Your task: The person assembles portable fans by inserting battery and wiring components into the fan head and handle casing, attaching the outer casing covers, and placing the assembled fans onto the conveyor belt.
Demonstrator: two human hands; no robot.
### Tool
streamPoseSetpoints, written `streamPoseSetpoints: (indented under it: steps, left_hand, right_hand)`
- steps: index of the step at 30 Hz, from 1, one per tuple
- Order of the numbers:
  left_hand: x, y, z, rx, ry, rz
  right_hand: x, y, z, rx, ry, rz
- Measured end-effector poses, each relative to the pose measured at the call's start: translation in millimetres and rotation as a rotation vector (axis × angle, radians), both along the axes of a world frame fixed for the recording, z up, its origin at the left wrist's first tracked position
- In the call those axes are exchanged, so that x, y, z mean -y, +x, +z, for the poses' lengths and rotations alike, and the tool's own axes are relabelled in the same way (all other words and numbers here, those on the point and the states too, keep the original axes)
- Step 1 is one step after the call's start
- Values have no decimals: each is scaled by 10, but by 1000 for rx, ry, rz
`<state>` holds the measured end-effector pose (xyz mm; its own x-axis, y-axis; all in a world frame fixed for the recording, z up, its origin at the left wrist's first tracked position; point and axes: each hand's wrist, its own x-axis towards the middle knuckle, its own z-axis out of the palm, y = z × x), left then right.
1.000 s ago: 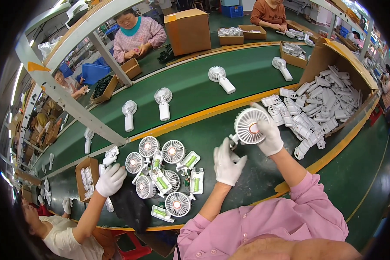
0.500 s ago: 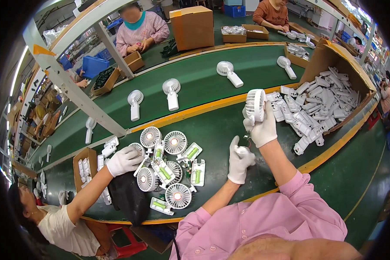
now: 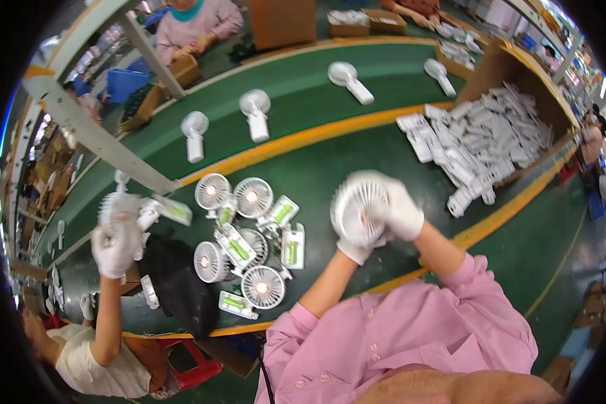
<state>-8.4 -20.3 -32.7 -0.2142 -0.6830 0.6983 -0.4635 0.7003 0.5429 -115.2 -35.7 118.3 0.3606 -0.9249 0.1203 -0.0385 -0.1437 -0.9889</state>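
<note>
A white handheld fan head (image 3: 357, 214) is between my two gloved hands above the green bench, its round grille turned up. My right hand (image 3: 400, 207) is closed over its right side, fingers curled onto the front, blurred by motion. Below the fan my left hand (image 3: 357, 250) is closed against its underside; most of its fingers are hidden behind the grille. To the left lies a cluster of fan heads (image 3: 262, 287) with opened white handles holding green battery cells (image 3: 292, 247). A co-worker's gloved hand (image 3: 116, 249) holds another fan (image 3: 118, 210) with its opened handle.
A tipped cardboard box (image 3: 545, 84) spills white handle shells (image 3: 475, 145) at the right. Beyond a yellow edge strip, a green belt (image 3: 296, 94) carries several finished-looking white fans (image 3: 256, 113). Black cloth (image 3: 178, 283) lies at the left, beside a metal post (image 3: 101, 141).
My right hand has brought the fan down and left, and my left hand now meets it from below. The co-worker's hand has lifted a fan from the cluster and moved left.
</note>
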Motion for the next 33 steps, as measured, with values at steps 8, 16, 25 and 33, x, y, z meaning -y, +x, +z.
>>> streamPoseSetpoints:
  steps: [8, 16, 25, 33]
  left_hand:
    - [-25, -35, 660, -1009, 1355, -654]
    - [-112, -68, 633, -883, 1270, -477]
    - [-55, -5, 677, -997, 1270, -372]
    - [27, 56, 527, -1041, 1235, -327]
  right_hand:
    - [401, -374, -422, 230, 217, -359]
    - [191, -228, -561, 281, 216, -481]
    - [100, -371, -183, -599, -355, -494]
    - [-267, -375, 29, -1154, -912, 113]
